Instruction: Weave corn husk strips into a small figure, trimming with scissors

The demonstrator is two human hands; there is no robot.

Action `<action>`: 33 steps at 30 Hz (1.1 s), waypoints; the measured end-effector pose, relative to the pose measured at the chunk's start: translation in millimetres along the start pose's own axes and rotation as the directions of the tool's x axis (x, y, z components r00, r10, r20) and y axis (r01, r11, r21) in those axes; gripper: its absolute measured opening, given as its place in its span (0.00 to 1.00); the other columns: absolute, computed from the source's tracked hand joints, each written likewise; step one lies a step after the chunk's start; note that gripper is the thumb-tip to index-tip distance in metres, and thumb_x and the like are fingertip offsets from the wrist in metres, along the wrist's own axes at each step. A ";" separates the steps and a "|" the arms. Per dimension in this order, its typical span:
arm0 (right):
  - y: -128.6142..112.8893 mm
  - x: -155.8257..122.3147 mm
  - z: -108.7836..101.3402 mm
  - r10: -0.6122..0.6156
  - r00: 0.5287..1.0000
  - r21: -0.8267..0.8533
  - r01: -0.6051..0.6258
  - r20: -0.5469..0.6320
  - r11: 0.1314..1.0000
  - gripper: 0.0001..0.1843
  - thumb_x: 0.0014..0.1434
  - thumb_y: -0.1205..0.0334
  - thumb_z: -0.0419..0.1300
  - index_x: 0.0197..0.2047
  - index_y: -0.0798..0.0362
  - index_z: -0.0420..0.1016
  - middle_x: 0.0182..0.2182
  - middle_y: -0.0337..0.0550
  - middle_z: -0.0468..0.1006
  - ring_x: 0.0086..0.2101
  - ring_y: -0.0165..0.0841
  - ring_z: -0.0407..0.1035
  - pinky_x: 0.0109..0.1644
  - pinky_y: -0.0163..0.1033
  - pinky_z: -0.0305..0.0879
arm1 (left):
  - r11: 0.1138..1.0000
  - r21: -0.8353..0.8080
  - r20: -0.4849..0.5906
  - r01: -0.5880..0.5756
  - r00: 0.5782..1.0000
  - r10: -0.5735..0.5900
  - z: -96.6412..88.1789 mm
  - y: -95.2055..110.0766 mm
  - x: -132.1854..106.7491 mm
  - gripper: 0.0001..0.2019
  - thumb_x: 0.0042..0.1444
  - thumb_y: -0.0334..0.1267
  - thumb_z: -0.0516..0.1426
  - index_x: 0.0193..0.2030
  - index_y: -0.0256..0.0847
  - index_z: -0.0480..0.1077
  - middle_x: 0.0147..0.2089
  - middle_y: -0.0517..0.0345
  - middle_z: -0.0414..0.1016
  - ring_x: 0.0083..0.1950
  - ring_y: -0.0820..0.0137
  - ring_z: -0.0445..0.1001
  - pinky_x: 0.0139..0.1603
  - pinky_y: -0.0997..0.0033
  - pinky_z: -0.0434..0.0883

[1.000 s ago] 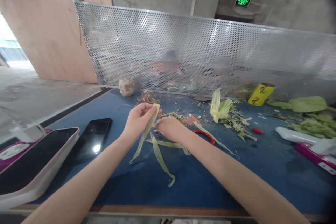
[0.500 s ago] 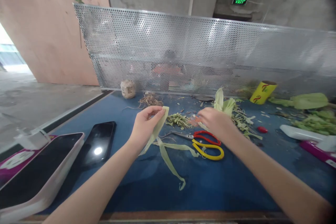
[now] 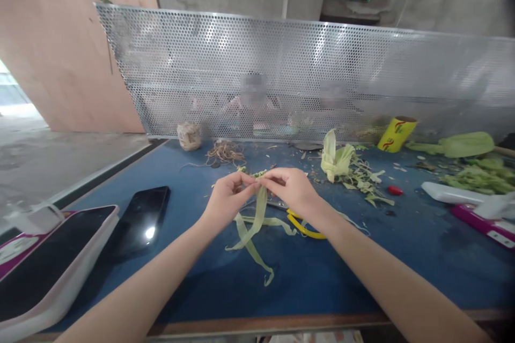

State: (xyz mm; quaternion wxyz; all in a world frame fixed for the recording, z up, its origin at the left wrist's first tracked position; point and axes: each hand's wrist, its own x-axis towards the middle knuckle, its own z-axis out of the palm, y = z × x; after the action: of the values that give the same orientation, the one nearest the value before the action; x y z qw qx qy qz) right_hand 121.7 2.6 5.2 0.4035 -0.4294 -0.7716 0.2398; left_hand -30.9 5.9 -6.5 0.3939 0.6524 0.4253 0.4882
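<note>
My left hand (image 3: pixel 230 193) pinches the upper end of a pale green leaf strip (image 3: pixel 259 214), which looks like corn husk and hangs down to the table. Close against it, my right hand (image 3: pixel 293 187) has thumb and forefinger pinched at the same end; the fingers hide exactly what lies between them. Two more loose strips (image 3: pixel 254 254) lie below the hands. Scissors with a yellow handle (image 3: pixel 308 226) rest under my right wrist, mostly covered. Behind the fingertips, part of a small heap of green bits (image 3: pixel 257 174) shows.
A husk-like leaf bunch (image 3: pixel 336 158) lies among scraps at right. Twine (image 3: pixel 225 153), a whitish roll (image 3: pixel 189 135) and a yellow roll (image 3: pixel 397 134) stand near the perforated metal screen (image 3: pixel 225 75). A black phone (image 3: pixel 142 220) and a larger cased device (image 3: pixel 56 262) lie left; a red piece (image 3: pixel 395 190) right.
My right hand has moved left from beside the leaf bunch to meet my left hand at the strip's end. It now covers the red scissor handle. The view has shifted slightly.
</note>
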 end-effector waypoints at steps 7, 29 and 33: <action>8.1 -8.9 -6.4 0.016 1.000 0.018 -0.016 0.006 1.000 0.09 0.56 0.60 0.50 0.30 0.53 0.68 0.21 0.36 0.69 0.21 0.26 0.62 0.26 0.31 0.57 | 0.980 0.181 0.112 -0.082 0.992 0.062 2.8 7.6 -5.2 0.07 0.51 0.40 0.53 0.28 0.39 0.63 0.25 0.62 0.67 0.24 0.77 0.63 0.24 0.78 0.60; 7.7 -14.0 -2.9 -0.031 0.999 0.092 0.033 -0.023 0.995 0.10 0.58 0.58 0.47 0.29 0.52 0.62 0.19 0.33 0.63 0.20 0.25 0.59 0.25 0.31 0.53 | 0.760 0.576 0.150 -0.300 0.953 0.262 -1.0 17.0 -8.0 0.05 0.50 0.40 0.54 0.30 0.42 0.64 0.27 0.62 0.69 0.25 0.75 0.64 0.27 0.76 0.62; 7.0 -15.1 -2.1 -0.037 0.999 0.031 0.038 -0.017 0.999 0.10 0.59 0.57 0.47 0.30 0.52 0.62 0.20 0.33 0.63 0.21 0.26 0.58 0.25 0.31 0.53 | 0.777 0.563 0.102 -0.281 0.957 0.272 -0.1 14.9 -8.0 0.05 0.51 0.39 0.54 0.29 0.42 0.66 0.25 0.63 0.69 0.24 0.75 0.65 0.27 0.76 0.63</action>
State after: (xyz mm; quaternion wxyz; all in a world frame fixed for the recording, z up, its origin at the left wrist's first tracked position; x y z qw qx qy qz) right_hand 131.4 -6.7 -5.0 0.4211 -0.4105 -0.7722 0.2405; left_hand -29.7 -6.5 4.9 0.1074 0.7990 0.4485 0.3859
